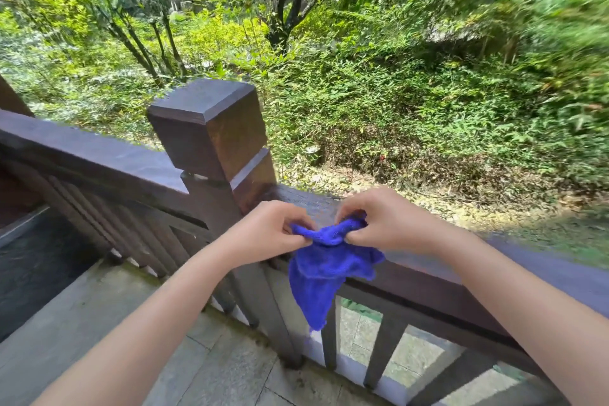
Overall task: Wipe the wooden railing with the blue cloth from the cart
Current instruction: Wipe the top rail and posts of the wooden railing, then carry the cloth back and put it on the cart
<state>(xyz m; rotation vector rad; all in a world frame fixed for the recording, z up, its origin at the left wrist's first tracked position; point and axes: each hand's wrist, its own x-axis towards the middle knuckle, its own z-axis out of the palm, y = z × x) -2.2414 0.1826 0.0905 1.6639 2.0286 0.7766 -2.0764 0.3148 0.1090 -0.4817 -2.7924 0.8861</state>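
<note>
A blue cloth (pixel 324 270) hangs bunched between both hands, its lower part drooping in front of the balusters. My left hand (pixel 268 229) pinches its upper left edge and my right hand (pixel 384 221) pinches its upper right edge. Both hands hover just above the dark wooden railing (pixel 108 160), close to the right of its square corner post (pixel 211 128). The rail's top continues to the right (pixel 543 270) under my right forearm. No cart is in view.
Vertical balusters (pixel 384 346) run under the rail. Grey stone paving (pixel 99 323) lies on my side. Beyond the railing the ground drops to leaf litter, dense green shrubs (pixel 395 92) and a tree trunk (pixel 280 10).
</note>
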